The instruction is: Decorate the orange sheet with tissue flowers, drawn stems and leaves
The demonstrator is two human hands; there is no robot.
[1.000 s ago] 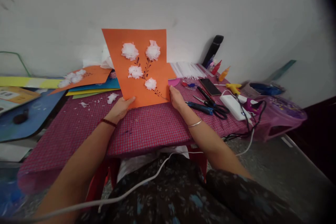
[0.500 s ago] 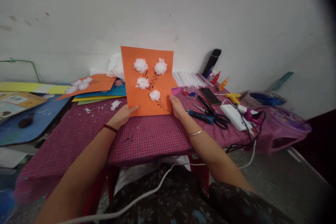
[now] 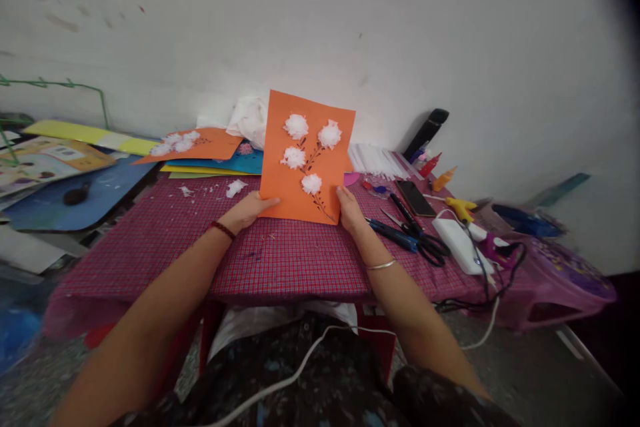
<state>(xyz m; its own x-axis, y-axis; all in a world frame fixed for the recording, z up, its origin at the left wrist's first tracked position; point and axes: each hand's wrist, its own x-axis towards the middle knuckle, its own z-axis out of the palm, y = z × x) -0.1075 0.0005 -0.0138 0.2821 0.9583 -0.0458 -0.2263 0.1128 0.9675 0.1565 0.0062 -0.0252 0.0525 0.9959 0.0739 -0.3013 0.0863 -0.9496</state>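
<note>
A: Standing upright, the orange card [image 3: 300, 173]?
B: Yes, its lower edge is on the red checked cloth [image 3: 280, 260], before the white wall [image 3: 400, 27]. The left hand [image 3: 247, 210] and right hand [image 3: 351, 211] each pinch a bottom corner. Scissors [image 3: 420, 241] lie to the right.

Orange card [image 3: 295, 177], white flowers [image 3: 297, 126]; red-checked tablecloth [image 3: 300, 260].

Our arms reach forward; left hand [image 3: 247, 212] and right hand [image 3: 351, 212] sit level, apart, fingers closed in a pinch.

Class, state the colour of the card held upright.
The card is orange; best in head view.
</note>
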